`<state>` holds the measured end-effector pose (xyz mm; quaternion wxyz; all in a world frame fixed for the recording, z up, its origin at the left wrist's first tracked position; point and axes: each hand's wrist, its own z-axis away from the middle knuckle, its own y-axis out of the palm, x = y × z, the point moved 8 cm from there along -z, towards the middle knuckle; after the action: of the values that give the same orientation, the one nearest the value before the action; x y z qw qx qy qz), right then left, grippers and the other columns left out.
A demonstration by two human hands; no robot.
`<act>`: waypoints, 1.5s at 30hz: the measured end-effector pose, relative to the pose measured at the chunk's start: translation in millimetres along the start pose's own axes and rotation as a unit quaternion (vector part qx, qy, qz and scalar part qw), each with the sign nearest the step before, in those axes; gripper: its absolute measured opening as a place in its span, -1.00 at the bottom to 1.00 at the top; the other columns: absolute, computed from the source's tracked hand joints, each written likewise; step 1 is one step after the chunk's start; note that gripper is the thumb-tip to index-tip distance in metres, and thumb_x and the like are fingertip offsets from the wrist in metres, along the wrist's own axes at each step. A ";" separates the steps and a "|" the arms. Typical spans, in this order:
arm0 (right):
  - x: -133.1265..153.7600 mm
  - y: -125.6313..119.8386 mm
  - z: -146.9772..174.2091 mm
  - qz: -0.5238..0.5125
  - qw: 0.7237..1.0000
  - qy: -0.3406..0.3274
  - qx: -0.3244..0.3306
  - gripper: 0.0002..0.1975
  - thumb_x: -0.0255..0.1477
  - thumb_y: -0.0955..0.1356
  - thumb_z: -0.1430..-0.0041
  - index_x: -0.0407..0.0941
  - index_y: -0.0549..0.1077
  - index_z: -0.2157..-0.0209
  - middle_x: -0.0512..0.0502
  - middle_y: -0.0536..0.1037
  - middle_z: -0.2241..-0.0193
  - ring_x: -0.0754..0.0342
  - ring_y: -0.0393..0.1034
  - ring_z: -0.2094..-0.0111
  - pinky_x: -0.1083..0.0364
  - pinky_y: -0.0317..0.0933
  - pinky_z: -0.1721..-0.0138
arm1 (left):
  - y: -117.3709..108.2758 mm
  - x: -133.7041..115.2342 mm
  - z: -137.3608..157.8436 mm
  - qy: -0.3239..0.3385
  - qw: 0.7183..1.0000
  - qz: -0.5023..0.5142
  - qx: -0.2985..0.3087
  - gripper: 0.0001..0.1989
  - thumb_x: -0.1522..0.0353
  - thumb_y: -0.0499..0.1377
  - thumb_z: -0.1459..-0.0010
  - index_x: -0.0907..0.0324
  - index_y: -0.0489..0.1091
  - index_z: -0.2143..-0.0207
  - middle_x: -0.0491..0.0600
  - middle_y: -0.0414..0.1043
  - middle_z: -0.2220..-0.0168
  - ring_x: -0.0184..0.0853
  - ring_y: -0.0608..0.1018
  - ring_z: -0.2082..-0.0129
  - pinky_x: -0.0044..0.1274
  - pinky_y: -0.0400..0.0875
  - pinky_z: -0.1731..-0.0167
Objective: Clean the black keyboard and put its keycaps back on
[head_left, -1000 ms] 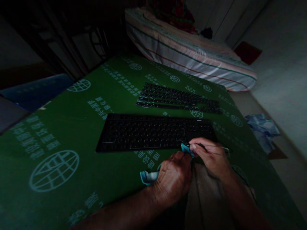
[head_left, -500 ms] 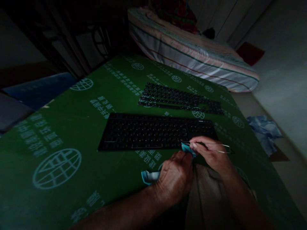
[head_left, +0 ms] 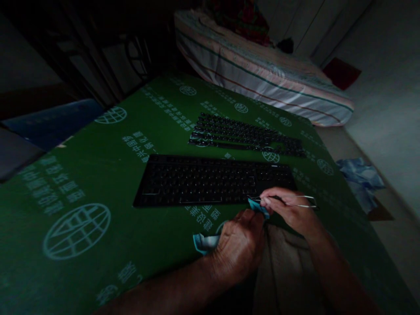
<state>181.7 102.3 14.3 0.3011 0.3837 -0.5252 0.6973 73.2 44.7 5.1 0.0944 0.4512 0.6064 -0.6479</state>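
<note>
A black keyboard base without its keycaps lies on the green table in front of me. My left hand is closed around a teal-and-white strip, perhaps cloth or a wrapper. One end of the strip sticks out on the left, the other near the keyboard's front edge. My right hand pinches a thin bent metal wire tool, its U-shaped end pointing right. The tool's tip is beside the teal end, by the keyboard's front right part; whether they touch, I cannot tell.
Black keycaps lie in rows behind the keyboard on the green printed table. Beyond stands a bed with a striped sheet. Crumpled blue-white material is on the floor at right. A dark blue surface adjoins on the left.
My right hand and the wire tool have shifted very slightly; the teal end has moved a little with them. Keyboard and keycaps stay where they were.
</note>
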 end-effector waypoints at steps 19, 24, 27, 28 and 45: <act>14.5 -1.8 -10.4 0.010 0.999 0.014 0.045 -0.84 -0.37 0.33 -0.01 -0.12 0.53 0.40 -0.03 0.57 0.50 0.11 0.44 0.49 0.19 0.33 0.47 | -2.2 -1.4 1.3 0.009 0.998 0.059 -0.011 -0.75 0.49 -0.02 -0.13 0.24 0.30 0.13 0.07 0.43 0.18 -0.21 0.49 0.22 -0.38 0.47 0.21; 14.9 2.6 -13.0 -0.009 0.998 0.007 0.054 -0.84 -0.37 0.33 -0.03 -0.12 0.51 0.38 -0.03 0.57 0.52 0.11 0.44 0.51 0.18 0.33 0.50 | -2.5 -0.1 2.7 0.004 0.998 0.063 -0.013 -0.75 0.50 -0.01 -0.13 0.26 0.31 0.13 0.10 0.44 0.19 -0.19 0.49 0.22 -0.36 0.47 0.22; 15.9 5.5 -14.6 -0.011 0.998 0.001 0.059 -0.85 -0.37 0.33 -0.04 -0.12 0.51 0.38 -0.03 0.57 0.52 0.11 0.44 0.51 0.18 0.32 0.50 | -1.7 1.6 2.8 0.006 0.998 0.053 -0.015 -0.75 0.49 0.00 -0.13 0.24 0.31 0.13 0.08 0.44 0.18 -0.20 0.49 0.20 -0.37 0.46 0.20; 15.8 6.5 -15.1 -0.009 0.998 0.000 0.061 -0.85 -0.38 0.33 -0.05 -0.12 0.52 0.37 -0.03 0.57 0.52 0.11 0.44 0.50 0.18 0.32 0.49 | -1.6 2.2 2.9 0.007 0.999 0.049 -0.017 -0.75 0.49 0.00 -0.13 0.24 0.31 0.12 0.08 0.44 0.17 -0.20 0.49 0.19 -0.37 0.46 0.18; 27.6 10.0 -10.6 0.096 0.991 -0.092 -0.008 -0.83 -0.41 0.30 -0.13 -0.09 0.54 0.33 -0.03 0.59 0.38 0.10 0.47 0.37 0.16 0.33 0.33 | -8.2 8.1 1.7 -0.012 0.998 0.031 -0.048 -0.83 0.49 0.01 -0.13 0.23 0.30 0.21 0.09 0.44 0.21 -0.21 0.50 0.23 -0.38 0.46 0.22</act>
<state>156.6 110.3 31.2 0.1863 0.3917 -0.5909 0.6802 62.2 48.7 5.0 0.1432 0.4567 0.6216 -0.6201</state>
